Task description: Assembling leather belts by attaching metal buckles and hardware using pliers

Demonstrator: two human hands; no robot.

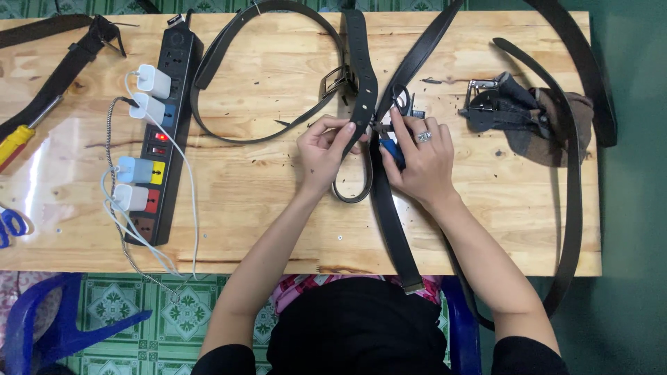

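My left hand point(324, 149) pinches the folded end of a black leather belt point(363, 83) that loops down over the wooden table point(264, 222). My right hand point(419, 156), with a ring on one finger, grips blue-handled pliers point(390, 147) whose jaws meet the belt right by my left fingertips. A second black belt point(392, 222) runs from under my right hand to the table's near edge. A metal buckle point(335, 79) sits on the looped belt just above my left hand.
A black power strip point(167, 139) with several white chargers and cables lies at the left. A yellow-handled screwdriver point(17, 139) is at the far left edge. Black scissors point(401, 97) lie above my right hand. A dark tool on cloth point(514, 111) sits at right, ringed by another belt point(574, 208).
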